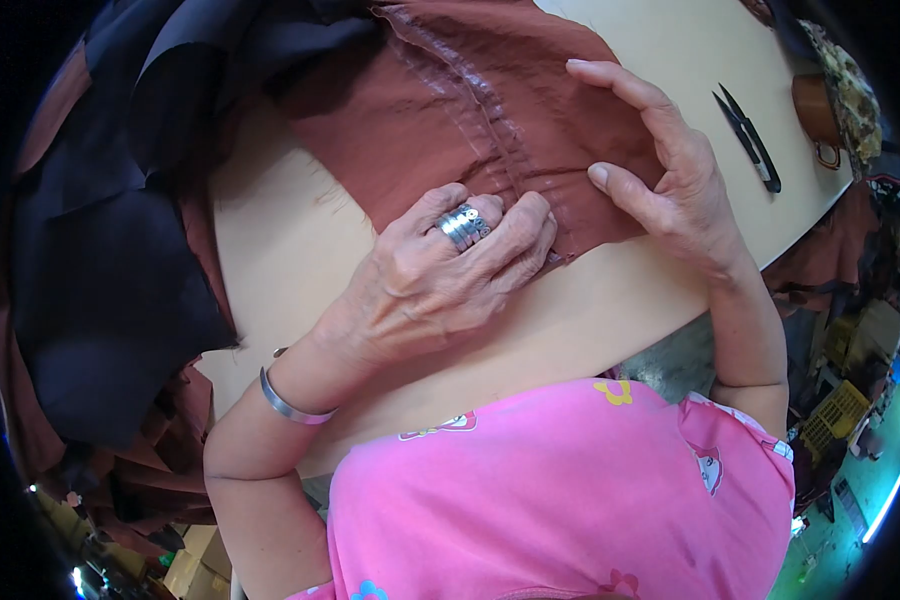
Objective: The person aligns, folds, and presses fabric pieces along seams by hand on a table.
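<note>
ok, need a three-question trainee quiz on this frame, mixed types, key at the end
1. True or false: the black snips are in the right hand.
2. Which wrist wears the metal bangle? A) left B) right C) both
3. Fill in: the left hand rests on ____ cloth.

Key:
1. False; they lie on the table, apart from that hand.
2. A.
3. Reddish-brown.

Thread snips and heaped cloth suggest a sewing workshop.
</note>
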The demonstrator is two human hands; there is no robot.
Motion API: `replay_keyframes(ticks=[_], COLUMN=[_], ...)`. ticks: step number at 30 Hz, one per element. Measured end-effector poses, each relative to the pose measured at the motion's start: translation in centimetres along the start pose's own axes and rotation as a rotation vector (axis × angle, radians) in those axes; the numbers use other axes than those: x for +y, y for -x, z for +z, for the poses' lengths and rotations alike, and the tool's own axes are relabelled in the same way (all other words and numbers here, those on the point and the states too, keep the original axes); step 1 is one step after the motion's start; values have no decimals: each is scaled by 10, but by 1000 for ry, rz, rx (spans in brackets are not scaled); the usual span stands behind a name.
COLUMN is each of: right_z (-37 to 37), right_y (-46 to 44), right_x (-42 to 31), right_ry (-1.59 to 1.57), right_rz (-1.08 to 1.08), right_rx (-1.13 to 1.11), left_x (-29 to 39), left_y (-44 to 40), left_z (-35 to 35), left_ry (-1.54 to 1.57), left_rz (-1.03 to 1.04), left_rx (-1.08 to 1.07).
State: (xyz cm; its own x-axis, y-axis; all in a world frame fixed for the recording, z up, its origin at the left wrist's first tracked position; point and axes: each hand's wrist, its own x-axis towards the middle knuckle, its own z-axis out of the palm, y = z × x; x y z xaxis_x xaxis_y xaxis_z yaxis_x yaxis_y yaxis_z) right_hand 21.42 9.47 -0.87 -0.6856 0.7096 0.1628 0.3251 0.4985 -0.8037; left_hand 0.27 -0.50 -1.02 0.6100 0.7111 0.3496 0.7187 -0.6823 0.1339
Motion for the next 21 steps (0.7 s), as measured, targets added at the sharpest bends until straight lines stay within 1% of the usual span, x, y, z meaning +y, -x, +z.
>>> replay_keyframes(ticks=[5, 11, 14, 18, 21], right_z=[0, -1, -1, -1, -4], right_y=[0, 0, 0, 0, -3], right_x=[-2, 0, 0, 0, -1], right_ry=[-17, 4, 4, 12, 32], right_rz=[21, -10, -3, 1, -23], right_rx=[3, -7, 2, -16, -41], left_x=[1, 4, 12, 20, 13], left_y=[0, 0, 2, 1, 3], left_z=[1, -5, -13, -22, -19], left_ry=[-33, -106, -36, -44, 154], left_rz=[24, 46, -4, 7, -61], left_rx=[14, -46, -95, -164, -81])
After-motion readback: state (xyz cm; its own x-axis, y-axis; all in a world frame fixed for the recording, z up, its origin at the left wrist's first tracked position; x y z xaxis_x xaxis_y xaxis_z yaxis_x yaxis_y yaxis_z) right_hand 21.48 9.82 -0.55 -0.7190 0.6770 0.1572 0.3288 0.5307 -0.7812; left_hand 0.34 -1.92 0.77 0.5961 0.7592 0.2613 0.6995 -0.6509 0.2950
